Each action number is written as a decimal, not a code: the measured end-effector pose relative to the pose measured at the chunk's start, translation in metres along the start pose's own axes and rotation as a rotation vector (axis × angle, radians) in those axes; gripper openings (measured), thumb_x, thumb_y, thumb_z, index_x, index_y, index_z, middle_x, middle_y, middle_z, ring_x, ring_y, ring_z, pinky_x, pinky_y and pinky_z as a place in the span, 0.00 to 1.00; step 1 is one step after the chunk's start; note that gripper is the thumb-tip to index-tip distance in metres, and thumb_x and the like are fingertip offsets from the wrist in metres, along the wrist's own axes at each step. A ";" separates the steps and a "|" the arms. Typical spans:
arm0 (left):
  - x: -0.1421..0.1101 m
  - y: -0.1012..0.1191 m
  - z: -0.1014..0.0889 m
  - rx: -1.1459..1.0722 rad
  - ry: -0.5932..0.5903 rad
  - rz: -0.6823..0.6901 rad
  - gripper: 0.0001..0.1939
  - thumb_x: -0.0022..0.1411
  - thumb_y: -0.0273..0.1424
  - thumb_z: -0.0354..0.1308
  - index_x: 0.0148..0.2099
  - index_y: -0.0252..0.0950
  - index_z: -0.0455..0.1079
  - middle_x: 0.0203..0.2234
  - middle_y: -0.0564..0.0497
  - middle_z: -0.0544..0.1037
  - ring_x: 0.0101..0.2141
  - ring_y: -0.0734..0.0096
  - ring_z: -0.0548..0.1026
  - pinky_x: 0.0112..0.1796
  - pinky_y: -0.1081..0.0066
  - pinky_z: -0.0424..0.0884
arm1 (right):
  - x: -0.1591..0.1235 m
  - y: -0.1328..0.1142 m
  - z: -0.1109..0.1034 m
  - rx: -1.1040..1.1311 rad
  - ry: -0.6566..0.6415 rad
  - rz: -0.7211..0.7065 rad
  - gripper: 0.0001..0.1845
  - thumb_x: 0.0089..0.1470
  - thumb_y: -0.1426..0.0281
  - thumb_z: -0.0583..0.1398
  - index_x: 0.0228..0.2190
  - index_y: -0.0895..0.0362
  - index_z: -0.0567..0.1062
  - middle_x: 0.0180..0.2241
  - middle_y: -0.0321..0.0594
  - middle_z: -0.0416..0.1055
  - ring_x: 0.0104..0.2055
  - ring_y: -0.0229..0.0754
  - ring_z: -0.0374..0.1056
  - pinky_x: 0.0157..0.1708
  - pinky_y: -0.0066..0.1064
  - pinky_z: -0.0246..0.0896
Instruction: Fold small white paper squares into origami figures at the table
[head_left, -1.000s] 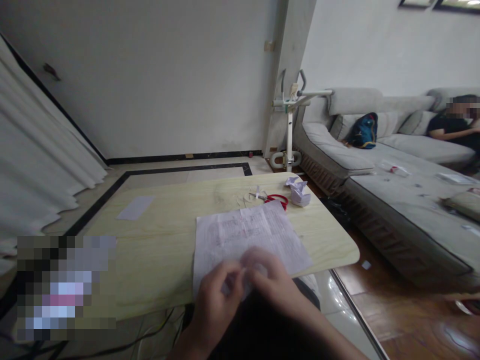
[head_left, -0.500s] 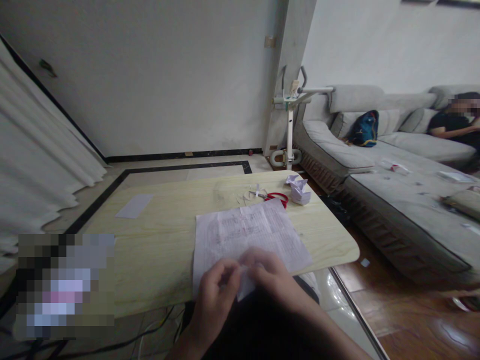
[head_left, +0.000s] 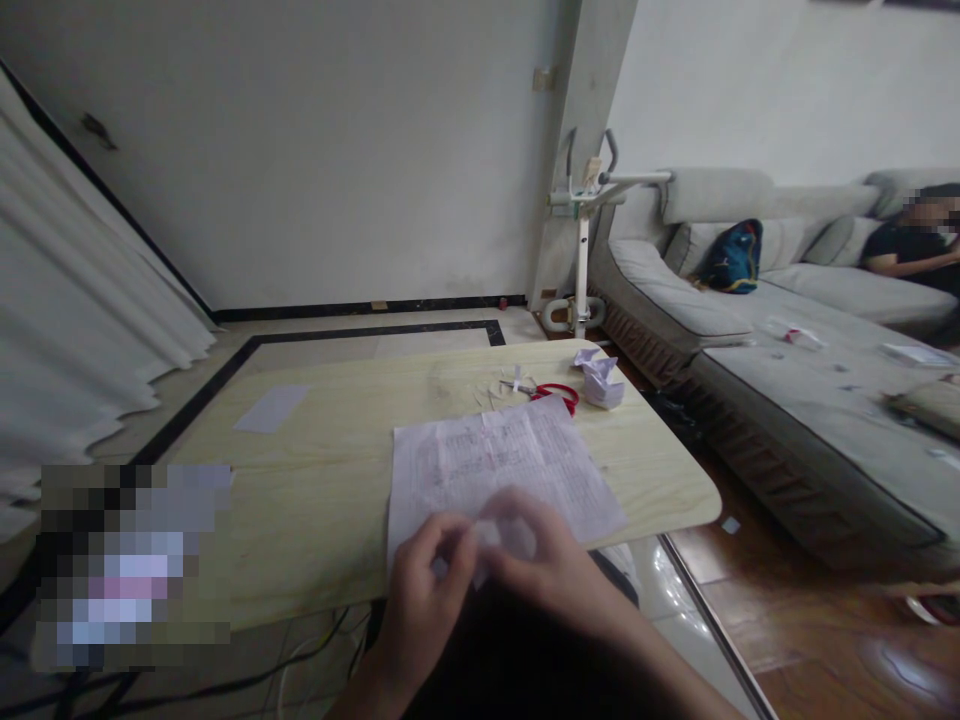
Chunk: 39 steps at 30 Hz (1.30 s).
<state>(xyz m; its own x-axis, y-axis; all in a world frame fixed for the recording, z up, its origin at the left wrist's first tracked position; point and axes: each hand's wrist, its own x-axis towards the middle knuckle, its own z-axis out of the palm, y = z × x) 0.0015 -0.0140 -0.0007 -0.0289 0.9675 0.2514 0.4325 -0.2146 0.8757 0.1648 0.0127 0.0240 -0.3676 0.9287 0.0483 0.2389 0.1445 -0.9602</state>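
Note:
Close to the table's near edge, my left hand (head_left: 435, 570) and my right hand (head_left: 540, 550) face each other, fingers curled in a pinch. Between them they hold a small whitish piece of paper (head_left: 489, 536), partly covered by the fingers and blurred. Under and beyond the hands lies a large creased printed sheet (head_left: 457, 470). Past its far corner rest red-handled scissors (head_left: 556, 392), with thin paper scraps (head_left: 491, 388) beside the blades. To their right stands a folded, crumpled white paper shape (head_left: 602, 384).
The light wooden table (head_left: 337, 500) carries a blank paper slip (head_left: 271, 408) at left. A pixelated area covers its near left corner. Cables (head_left: 247, 685) run below. A grey sofa (head_left: 787, 420) with a backpack (head_left: 735, 257) and a seated person (head_left: 911, 250) is at right.
My right hand's fingers have shifted slightly, and more of the small paper shows between the hands. The view has moved a little; the things on the table stay in place.

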 end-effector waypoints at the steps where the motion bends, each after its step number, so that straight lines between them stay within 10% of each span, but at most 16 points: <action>1: 0.000 -0.001 0.000 0.000 0.010 0.001 0.10 0.66 0.35 0.52 0.34 0.38 0.70 0.24 0.54 0.77 0.26 0.70 0.76 0.28 0.76 0.72 | 0.000 0.001 0.000 -0.027 0.024 -0.013 0.08 0.52 0.68 0.63 0.35 0.56 0.72 0.34 0.36 0.70 0.38 0.43 0.65 0.41 0.34 0.60; 20: 0.003 -0.008 0.004 -0.181 0.020 -0.188 0.11 0.59 0.35 0.59 0.43 0.38 0.69 0.30 0.50 0.81 0.31 0.65 0.81 0.30 0.72 0.77 | 0.001 0.012 0.006 -0.216 0.193 -0.232 0.09 0.55 0.73 0.59 0.35 0.56 0.80 0.33 0.43 0.81 0.37 0.47 0.76 0.39 0.37 0.68; 39: 0.006 -0.001 0.005 -0.068 -0.058 -0.160 0.11 0.61 0.34 0.52 0.27 0.38 0.65 0.19 0.58 0.68 0.23 0.72 0.70 0.24 0.77 0.67 | 0.001 0.011 0.010 -0.246 0.215 -0.458 0.06 0.53 0.78 0.60 0.31 0.58 0.76 0.28 0.42 0.75 0.31 0.42 0.71 0.32 0.32 0.66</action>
<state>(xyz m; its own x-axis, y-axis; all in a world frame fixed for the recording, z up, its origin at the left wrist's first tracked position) 0.0050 -0.0072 -0.0020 -0.0401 0.9957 0.0840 0.3647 -0.0637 0.9289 0.1582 0.0118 0.0110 -0.2981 0.7974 0.5247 0.3101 0.6008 -0.7368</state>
